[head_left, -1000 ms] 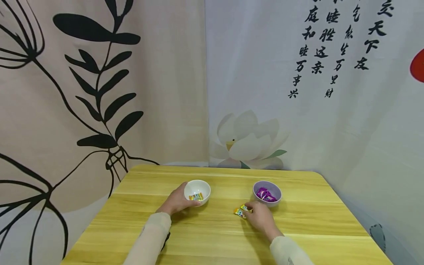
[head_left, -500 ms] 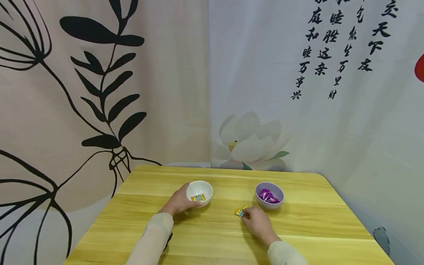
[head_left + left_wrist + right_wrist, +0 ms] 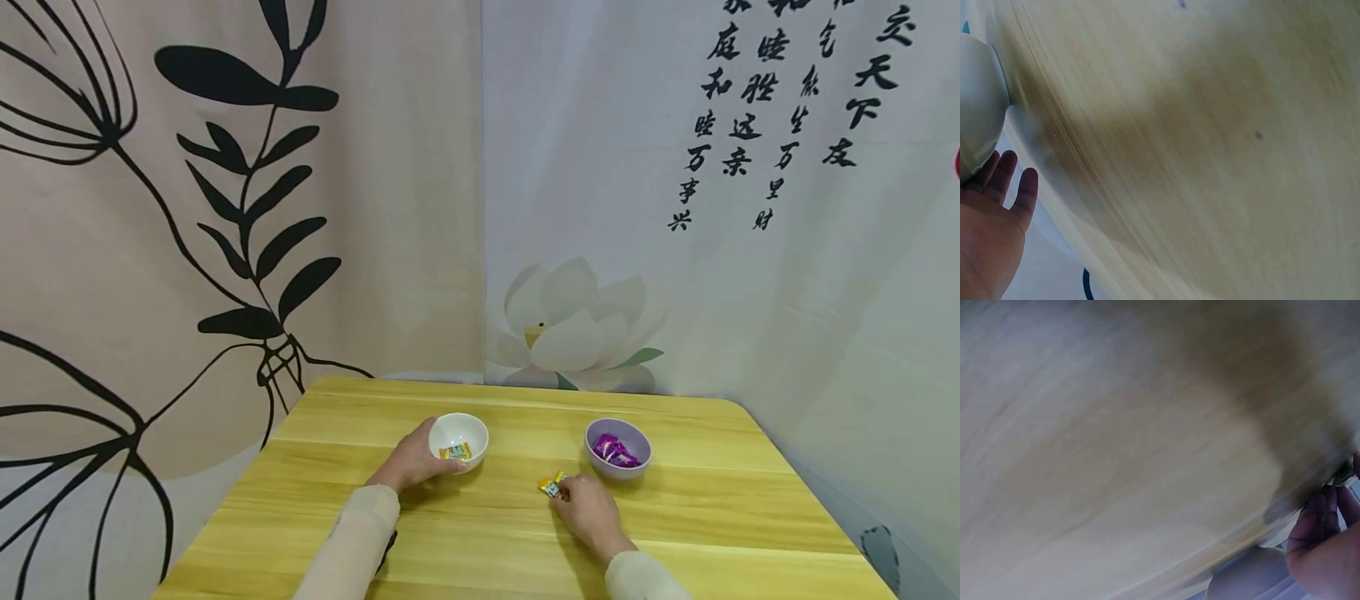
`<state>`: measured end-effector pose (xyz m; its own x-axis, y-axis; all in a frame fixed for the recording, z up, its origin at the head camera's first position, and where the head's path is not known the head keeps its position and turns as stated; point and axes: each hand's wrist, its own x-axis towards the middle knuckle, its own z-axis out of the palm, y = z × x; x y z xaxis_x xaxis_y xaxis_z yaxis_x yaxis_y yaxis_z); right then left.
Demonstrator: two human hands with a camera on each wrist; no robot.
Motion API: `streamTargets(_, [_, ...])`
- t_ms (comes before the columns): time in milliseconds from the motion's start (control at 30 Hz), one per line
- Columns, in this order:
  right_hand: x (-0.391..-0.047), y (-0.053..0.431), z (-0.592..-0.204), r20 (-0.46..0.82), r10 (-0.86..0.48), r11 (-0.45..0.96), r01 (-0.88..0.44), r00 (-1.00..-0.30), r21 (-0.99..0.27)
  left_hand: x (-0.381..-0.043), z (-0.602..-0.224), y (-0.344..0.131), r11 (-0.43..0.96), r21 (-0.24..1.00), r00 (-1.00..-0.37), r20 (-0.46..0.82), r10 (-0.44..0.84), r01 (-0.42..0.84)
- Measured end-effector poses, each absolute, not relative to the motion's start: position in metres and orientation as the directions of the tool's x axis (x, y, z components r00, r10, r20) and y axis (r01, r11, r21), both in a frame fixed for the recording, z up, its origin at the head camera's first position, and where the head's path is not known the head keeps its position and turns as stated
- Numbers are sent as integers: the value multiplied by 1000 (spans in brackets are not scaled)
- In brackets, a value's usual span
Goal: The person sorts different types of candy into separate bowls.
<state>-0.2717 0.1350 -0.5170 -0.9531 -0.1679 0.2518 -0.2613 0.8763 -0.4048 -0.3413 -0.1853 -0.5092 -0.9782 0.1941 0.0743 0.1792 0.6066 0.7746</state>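
Observation:
My left hand grips a small white bowl by its left side, thumb at the near rim. A yellow wrapped candy lies inside it. In the left wrist view, the fingers of that hand reach under the curved outside of the bowl. My right hand is low over the table, fingers curled, pinching at small yellow wrapped candies in front of the purple bowl. These fingertips partly cover the candies. At the right wrist view's edge, the hand shows bent fingers beside a small greenish wrapper.
A light purple bowl with purple wrapped candies stands just beyond my right hand. The wooden table ends at a patterned curtain behind it. A thin dark object shows beside my left sleeve.
The whole view has shifted slightly. My right hand has moved a little left against the purple bowl, its fingers closing over the right-hand candy. The left hand keeps its hold on the white bowl.

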Motion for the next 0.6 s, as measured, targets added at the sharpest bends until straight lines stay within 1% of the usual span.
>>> streamTargets(333, [-271,129,-518,321,-191,857,-317,-928,-407,-343,-511,-185,613,772,-980,65,189,170])
streamTargets(600, [-275,121,-512,312,-204,845,-328,-928,-423,-342,-511,-185,622,766,-982,63,179,163])
